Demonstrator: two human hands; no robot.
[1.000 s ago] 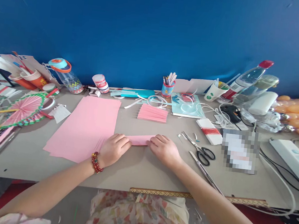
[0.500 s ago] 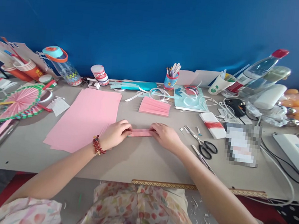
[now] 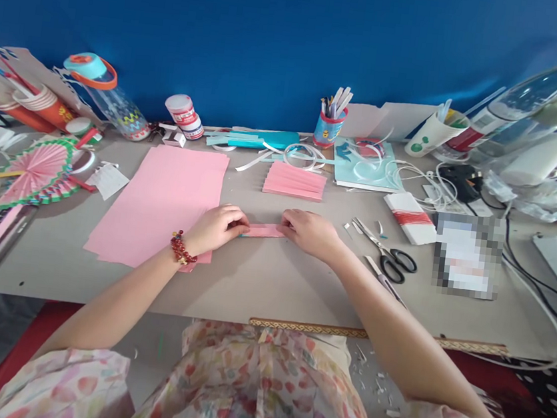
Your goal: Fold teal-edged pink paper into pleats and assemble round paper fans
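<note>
From where I stand, the folded pink paper strip (image 3: 264, 230) spans the gap between left hand (image 3: 216, 230) and right hand (image 3: 312, 231), long axis running side to side over the worktop (image 3: 249, 289), fingers (image 3: 291, 218) pinching each end (neither hand nearer).

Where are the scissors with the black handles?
In the head view, the scissors lie right of the right hand, just below and left of the white card wrapped in red thread.
</note>
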